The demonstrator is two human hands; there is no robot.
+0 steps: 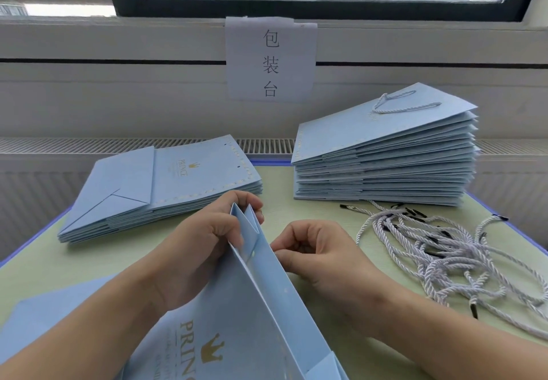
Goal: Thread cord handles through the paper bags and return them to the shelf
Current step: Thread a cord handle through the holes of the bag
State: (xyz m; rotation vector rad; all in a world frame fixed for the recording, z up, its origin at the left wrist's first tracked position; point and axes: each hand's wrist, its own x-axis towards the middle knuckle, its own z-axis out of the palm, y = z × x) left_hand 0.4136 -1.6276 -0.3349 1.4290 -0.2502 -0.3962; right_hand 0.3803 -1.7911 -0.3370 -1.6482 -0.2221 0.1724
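A light blue paper bag (237, 314) with gold "PRINCE" lettering and a crown lies tilted in front of me, its mouth partly spread. My left hand (204, 240) grips the bag's top edge at the folded gusset. My right hand (314, 249) sits against the bag's right wall with its fingers curled and pinched together; what it pinches is hidden. A heap of white twisted cords (439, 255) with black tips lies on the table to the right.
A flat stack of bags without handles (166, 184) lies at the left. A taller stack (385, 157) at the right has a corded bag on top. The green table (296, 189) has a blue edge. A paper sign (271, 62) hangs on the wall below a window.
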